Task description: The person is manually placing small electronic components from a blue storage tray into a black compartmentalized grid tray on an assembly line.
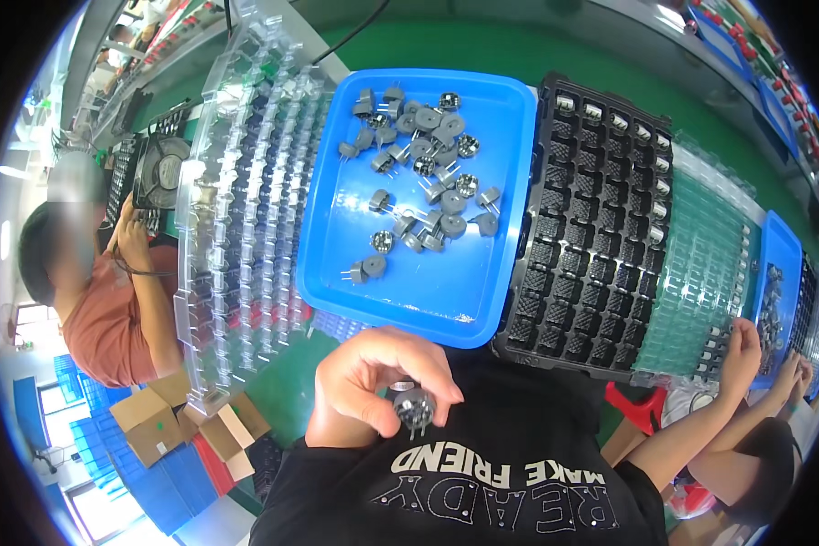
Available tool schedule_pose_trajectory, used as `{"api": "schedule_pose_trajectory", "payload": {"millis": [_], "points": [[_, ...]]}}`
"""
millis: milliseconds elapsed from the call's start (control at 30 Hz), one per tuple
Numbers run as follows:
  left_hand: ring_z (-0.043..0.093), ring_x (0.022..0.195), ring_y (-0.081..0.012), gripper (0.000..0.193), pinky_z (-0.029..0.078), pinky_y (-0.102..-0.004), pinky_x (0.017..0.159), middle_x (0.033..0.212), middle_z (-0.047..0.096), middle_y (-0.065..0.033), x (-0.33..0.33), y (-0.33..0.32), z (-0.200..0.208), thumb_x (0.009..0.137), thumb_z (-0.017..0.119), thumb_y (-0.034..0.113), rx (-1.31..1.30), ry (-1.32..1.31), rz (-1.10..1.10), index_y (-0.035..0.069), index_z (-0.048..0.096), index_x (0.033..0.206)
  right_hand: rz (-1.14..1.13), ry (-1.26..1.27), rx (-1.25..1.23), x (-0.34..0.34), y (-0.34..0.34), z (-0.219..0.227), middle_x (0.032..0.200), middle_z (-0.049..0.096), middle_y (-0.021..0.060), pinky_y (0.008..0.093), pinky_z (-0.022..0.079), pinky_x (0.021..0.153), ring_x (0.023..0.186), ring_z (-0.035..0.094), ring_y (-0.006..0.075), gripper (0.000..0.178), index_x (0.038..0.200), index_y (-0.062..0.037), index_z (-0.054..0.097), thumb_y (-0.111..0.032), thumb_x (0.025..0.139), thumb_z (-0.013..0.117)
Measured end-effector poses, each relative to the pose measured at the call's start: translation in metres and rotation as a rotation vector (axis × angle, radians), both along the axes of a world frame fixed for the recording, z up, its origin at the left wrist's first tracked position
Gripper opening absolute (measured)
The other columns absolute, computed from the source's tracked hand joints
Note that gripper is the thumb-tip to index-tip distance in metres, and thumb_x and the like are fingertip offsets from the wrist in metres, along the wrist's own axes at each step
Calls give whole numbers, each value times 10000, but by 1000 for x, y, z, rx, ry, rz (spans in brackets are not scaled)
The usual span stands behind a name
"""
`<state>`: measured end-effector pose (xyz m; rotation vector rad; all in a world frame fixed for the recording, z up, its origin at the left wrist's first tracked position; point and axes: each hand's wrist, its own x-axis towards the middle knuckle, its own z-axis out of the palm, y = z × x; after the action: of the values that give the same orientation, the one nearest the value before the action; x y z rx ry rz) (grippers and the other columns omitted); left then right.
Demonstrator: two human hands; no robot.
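Grey part (415,409) pinched in one of the hands (378,387), pins up, near edge of blue tray (500,118); which hand, cannot tell; other hand unseen | many grey parts (420,164) loose in tray, beyond the hand | black tray (601,237) right of blue tray: few cells filled, most empty | clear tray (246,200) left.

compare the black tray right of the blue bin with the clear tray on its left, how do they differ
The black tray is opaque, and most of its pockets look empty, with small parts only along its far and right edges. The clear tray is see-through, seems longer, and its rows look filled with small parts. Both are gridded pocket trays flanking the blue bin of loose grey parts.
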<state>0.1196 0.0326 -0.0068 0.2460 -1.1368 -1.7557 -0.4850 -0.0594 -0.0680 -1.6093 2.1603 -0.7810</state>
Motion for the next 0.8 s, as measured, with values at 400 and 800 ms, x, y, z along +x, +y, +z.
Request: {"api": "schedule_pose_trajectory", "payload": {"millis": [400, 800], "points": [[713, 940, -207, 478, 605, -344, 873, 1316, 641, -181, -25, -12, -4, 926, 768, 80, 521, -65, 432, -47, 573, 1344, -35, -335, -275, 96, -7, 31, 1049, 695, 67, 240, 519, 757, 834, 626, 113, 221, 1221, 7, 643, -125, 1055, 580], [677, 832, -201, 429, 584, -346, 711, 1058, 674, -161, -78, -20, 14, 1058, 596, 353, 491, -88, 485, -28, 605, 1257, 759, -746, -211, 320, 32, 104, 1025, 716, 192, 279, 598, 728, 834, 727, 209, 218, 1006, 50, 719, 123, 804, 751]]}}
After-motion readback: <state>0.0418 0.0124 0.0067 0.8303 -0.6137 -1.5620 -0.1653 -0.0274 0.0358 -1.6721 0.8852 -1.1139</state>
